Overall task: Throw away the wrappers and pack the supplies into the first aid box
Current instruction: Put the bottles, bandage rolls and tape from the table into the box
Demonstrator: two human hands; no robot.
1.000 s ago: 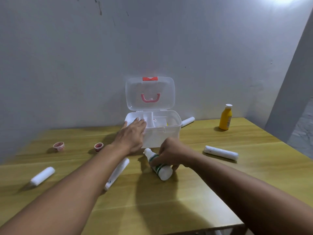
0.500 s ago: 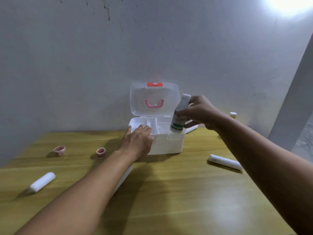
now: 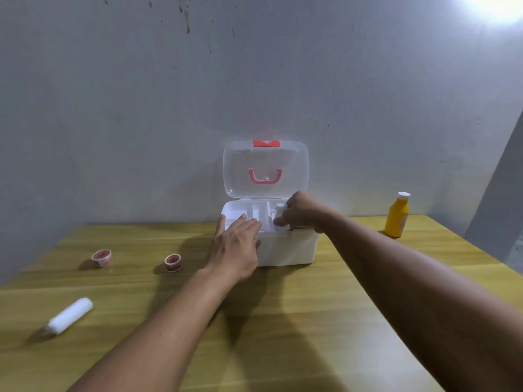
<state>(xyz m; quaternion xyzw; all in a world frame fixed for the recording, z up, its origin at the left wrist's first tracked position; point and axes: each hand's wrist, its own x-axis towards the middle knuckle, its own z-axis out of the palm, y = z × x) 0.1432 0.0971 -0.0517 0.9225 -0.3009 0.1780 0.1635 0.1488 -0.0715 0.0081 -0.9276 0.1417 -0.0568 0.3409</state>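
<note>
From my remote seat: the first aid box [image 3: 285,247] sits at twelve o'clock on the wooden table [image 3: 283,321], lid [image 3: 264,168] upright near the wall. My right hand [image 3: 304,212] is curled around a white bottle [image 3: 280,215], standing upright in the box's right-hand compartment (only its top shows). My left hand [image 3: 236,246] lies flat and open on the box's near-left rim, holding nothing. A gauze roll [image 3: 69,315] at nine o'clock angles toward one o'clock; broad bare tabletop fills the foreground. Two tape rolls [image 3: 173,262] lie at ten, a yellow bottle [image 3: 397,215] at two.
</note>
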